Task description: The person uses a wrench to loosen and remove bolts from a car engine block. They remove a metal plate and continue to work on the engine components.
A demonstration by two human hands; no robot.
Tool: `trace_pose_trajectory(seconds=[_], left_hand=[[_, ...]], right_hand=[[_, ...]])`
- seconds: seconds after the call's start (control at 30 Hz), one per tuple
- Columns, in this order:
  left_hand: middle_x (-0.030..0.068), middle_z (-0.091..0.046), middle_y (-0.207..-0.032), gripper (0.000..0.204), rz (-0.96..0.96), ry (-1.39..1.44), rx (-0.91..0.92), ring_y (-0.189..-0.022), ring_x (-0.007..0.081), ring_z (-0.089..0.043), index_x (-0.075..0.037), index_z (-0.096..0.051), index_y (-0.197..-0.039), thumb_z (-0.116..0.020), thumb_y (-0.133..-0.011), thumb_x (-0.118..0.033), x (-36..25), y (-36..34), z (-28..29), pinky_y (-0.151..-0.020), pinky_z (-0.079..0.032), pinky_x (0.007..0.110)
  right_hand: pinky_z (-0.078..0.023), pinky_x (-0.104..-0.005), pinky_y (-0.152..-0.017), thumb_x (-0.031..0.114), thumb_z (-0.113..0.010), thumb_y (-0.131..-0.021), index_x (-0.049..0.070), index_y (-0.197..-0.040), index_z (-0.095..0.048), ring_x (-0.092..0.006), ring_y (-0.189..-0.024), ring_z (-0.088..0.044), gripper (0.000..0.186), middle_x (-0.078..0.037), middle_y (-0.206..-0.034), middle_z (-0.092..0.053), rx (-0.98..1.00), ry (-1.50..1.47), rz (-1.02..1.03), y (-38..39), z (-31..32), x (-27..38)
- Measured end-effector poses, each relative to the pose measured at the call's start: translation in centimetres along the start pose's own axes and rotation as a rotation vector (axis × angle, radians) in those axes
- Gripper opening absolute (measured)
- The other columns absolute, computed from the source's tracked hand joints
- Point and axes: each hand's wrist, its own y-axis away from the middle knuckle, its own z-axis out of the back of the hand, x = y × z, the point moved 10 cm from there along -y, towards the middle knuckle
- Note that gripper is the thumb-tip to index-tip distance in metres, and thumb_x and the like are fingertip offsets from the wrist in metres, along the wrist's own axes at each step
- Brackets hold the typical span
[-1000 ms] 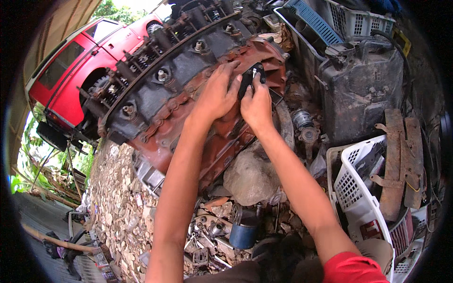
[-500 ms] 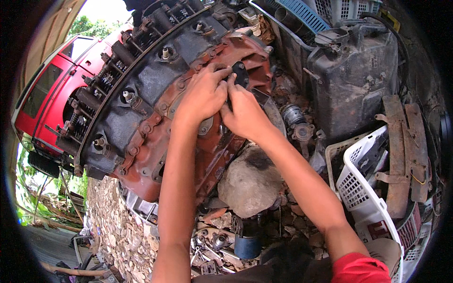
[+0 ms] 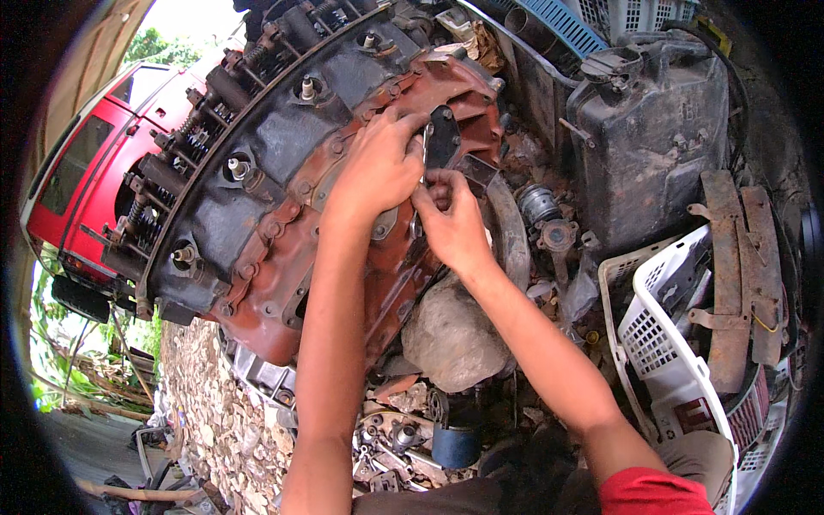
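Observation:
A large engine (image 3: 343, 215) lies tilted before me, its block rust-red and its cylinder head dark. A slim shiny wrench (image 3: 426, 144) runs along its side, next to a black bolted plate (image 3: 445, 136). My left hand (image 3: 382, 163) lies over the block, its fingers bent against the upper part of the wrench; some of its fingertips are hidden. Just below, my right hand (image 3: 451, 215) has curled fingers, with thumb and forefinger closed at the wrench's middle. The lower end of the wrench shows under my right hand.
A big stone (image 3: 459, 335) sits beneath the engine. On the right stand a dark jerrycan (image 3: 644, 146) and a white basket (image 3: 652, 335) with rusty metal strips (image 3: 728, 283). Loose tools and parts (image 3: 395, 438) lie near a blue cylinder (image 3: 455, 446). A red vehicle (image 3: 103, 172) stands at the left.
My right hand has moved down, away from my left hand, and its fingers have curled in. The wrench between them now shows. My left hand stays at nearly the same place.

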Motion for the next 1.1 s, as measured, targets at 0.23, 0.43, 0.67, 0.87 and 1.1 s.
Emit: trace_pose_trajectory(seconds=[0.23,0.43,0.67,0.87,1.1], left_hand=[[0.0249,-0.056,-0.123,0.042,0.022,-0.078,0.015,-0.118,0.0403,-0.052,0.0,-0.06,-0.121,-0.065,-0.083,-0.02,-0.1,-0.4,-0.2,-0.102,-0.04,0.046],[0.0281,-0.06,-0.114,0.043,0.037,-0.163,0.047,-0.109,0.0429,-0.056,0.002,-0.064,-0.107,-0.076,-0.075,-0.024,0.2,-1.8,0.1,-0.093,-0.045,0.047],[0.0277,-0.064,-0.101,0.037,0.19,-0.161,-0.011,-0.099,0.0429,-0.061,0.005,-0.067,-0.093,-0.08,-0.072,-0.022,0.7,-2.5,0.0,-0.088,-0.049,0.047],[0.0265,-0.064,-0.1,0.032,0.141,-0.166,-0.108,-0.099,0.0424,-0.061,0.004,-0.068,-0.091,-0.079,-0.071,-0.018,0.6,-1.9,0.7,-0.088,-0.049,0.046],[0.0264,-0.063,-0.099,0.021,0.091,-0.051,-0.125,-0.097,0.0433,-0.061,0.003,-0.069,-0.089,-0.068,-0.073,-0.01,0.7,-2.0,0.5,-0.088,-0.049,0.047]], right_hand=[[-0.048,-0.0439,-0.075,0.015,-0.057,-0.092,-0.005,-0.108,-0.055,-0.0391,-0.087,-0.065,0.026,-0.026,-0.09,-0.065,-0.076,0.0,0.055,0.1,-0.4,1.0],[-0.046,-0.0505,-0.08,0.009,-0.042,-0.098,-0.012,-0.121,-0.048,-0.0535,-0.095,-0.056,0.032,-0.035,-0.095,-0.06,-0.112,0.172,0.38,1.5,-0.7,5.0],[-0.046,-0.0514,-0.079,-0.002,-0.046,-0.091,-0.015,-0.129,-0.041,-0.0515,-0.093,-0.058,0.04,-0.035,-0.096,-0.059,-0.059,0.248,0.434,1.0,-0.7,4.3],[-0.048,-0.0466,-0.086,-0.009,-0.053,-0.076,0.001,-0.14,-0.043,-0.0439,-0.104,-0.059,0.066,-0.028,-0.111,-0.062,-0.002,0.831,0.25,-2.5,11.2,-4.9],[-0.048,-0.0305,-0.073,0.013,-0.044,-0.101,0.003,-0.14,-0.047,-0.0167,-0.079,-0.057,0.04,-0.009,-0.092,-0.062,-0.054,0.3,0.119,-0.9,8.4,-4.8]])
